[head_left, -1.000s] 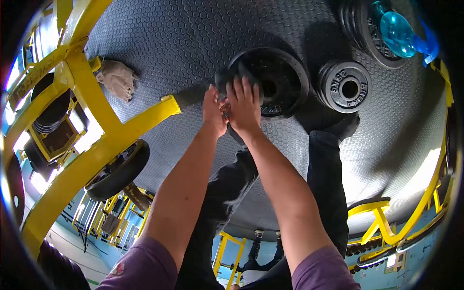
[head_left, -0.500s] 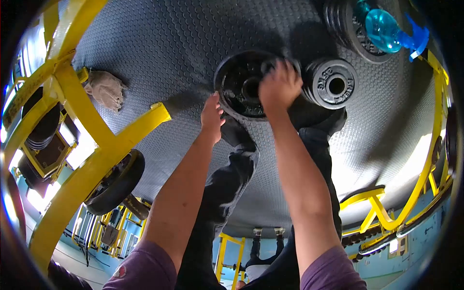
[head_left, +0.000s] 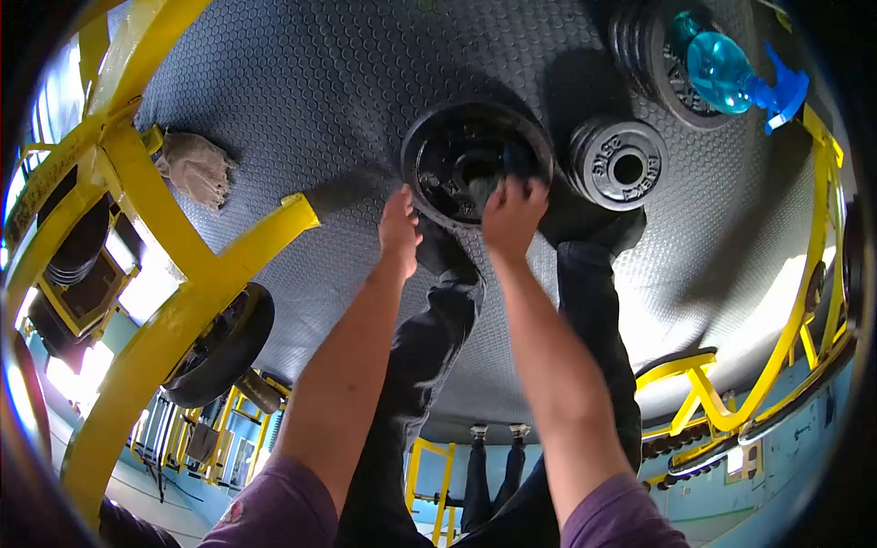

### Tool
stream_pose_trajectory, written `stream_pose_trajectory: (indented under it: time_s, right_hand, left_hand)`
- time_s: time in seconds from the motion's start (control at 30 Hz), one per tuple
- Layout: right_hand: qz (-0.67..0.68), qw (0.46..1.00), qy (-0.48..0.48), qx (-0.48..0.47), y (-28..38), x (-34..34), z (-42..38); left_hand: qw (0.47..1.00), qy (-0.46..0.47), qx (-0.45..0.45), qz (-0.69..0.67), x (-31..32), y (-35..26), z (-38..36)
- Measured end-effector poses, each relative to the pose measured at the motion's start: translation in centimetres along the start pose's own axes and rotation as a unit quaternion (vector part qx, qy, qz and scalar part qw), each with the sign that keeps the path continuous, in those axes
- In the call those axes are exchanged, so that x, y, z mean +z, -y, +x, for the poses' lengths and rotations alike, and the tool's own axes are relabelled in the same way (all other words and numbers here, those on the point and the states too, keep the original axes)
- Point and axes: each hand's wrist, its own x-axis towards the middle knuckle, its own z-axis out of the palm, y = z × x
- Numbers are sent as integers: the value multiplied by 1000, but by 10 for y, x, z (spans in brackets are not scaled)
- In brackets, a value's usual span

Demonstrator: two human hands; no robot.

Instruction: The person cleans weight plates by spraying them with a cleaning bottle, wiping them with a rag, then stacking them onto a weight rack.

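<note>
A large black weight plate (head_left: 434, 178) lies on the floor between my feet, its dark face shiny around a centre hole. My right hand (head_left: 514, 215) is over its near right part, fingers curled down on something dark and soft-looking, perhaps a cloth, which is blurred and mostly covered. At the plate's near left rim is my left hand (head_left: 399, 233), fingers loosely apart, the fingertips at or just touching the edge. A stack of smaller grey plates (head_left: 598, 173), the top one with raised lettering, stands right beside the large plate.
More stacked plates (head_left: 676, 87) are at the upper right, with a blue spray bottle (head_left: 722, 73) over them. A crumpled tan cloth (head_left: 196, 169) lies by the yellow rack frame (head_left: 183, 247) on the left. Yellow racks (head_left: 703, 384) also stand at right. Another person's legs (head_left: 493, 470) show behind.
My right hand has moved from the plate's upper right toward its near edge, fingers now curled lower. My left hand stays by the rim. The view has shifted slightly.
</note>
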Motion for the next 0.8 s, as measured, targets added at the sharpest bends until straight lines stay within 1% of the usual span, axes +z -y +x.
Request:
stream_pose_trajectory:
  time_s: [0.03,0.1,0.13,0.17,0.23,0.27,0.3,0.37,0.4,0.43,0.5,0.53,0.57,0.63,0.67,0.73,0.77,0.8]
  right_hand:
    - [10,996,8,91,3,6,-28]
    - [42,971,182,149,16,-4,-64]
    - [50,992,100,59,14,-3,-64]
    - [52,992,102,60,6,-1,-61]
    - [123,978,-2,168,8,-13,-18]
    - [76,985,-85,128,13,-15,-2]
    - [72,985,-84,130,14,-10,-6]
    - [4,995,-48,86,20,13,-10]
    - [36,993,2,115,30,14,-22]
    - [38,993,0,111,28,18,-20]
    - [111,978,69,165,25,25,-21]
    - [83,985,-93,121,29,25,4]
    - [87,984,-87,128,36,21,23]
    - [89,995,-44,-33,40,13,49]
    - [88,995,-45,-35,34,12,44]
    - [68,995,-64,16,21,12,29]
    - [69,995,-64,13,17,10,19]
    - [83,987,-31,137,18,4,11]
  left_hand:
    - [999,-2,-29,14,2,4,-1]
    - [1000,2,-24,15,10,7,-13]
    - [1000,10,-21,9,14,7,-14]
    - [1000,11,-22,4,14,11,-16]
    - [1000,10,-21,-2,12,10,-19]
    - [1000,11,-3,8,11,13,-20]
    - [1000,17,20,18,15,13,-21]
    - [1000,4,18,8,17,11,-26]
    - [1000,6,18,21,15,13,-25]
    - [999,7,19,32,14,13,-23]
    - [999,12,16,28,13,12,-19]
    - [999,16,19,30,13,12,-17]
    - [999,16,17,33,11,13,-17]
    - [998,26,30,44,11,10,-15]
    - [999,12,15,35,11,6,-15]
    - [1000,0,-1,31,11,-2,-16]
    - [1000,0,1,28,6,-2,-18]
    - [999,2,4,42,2,-1,-19]
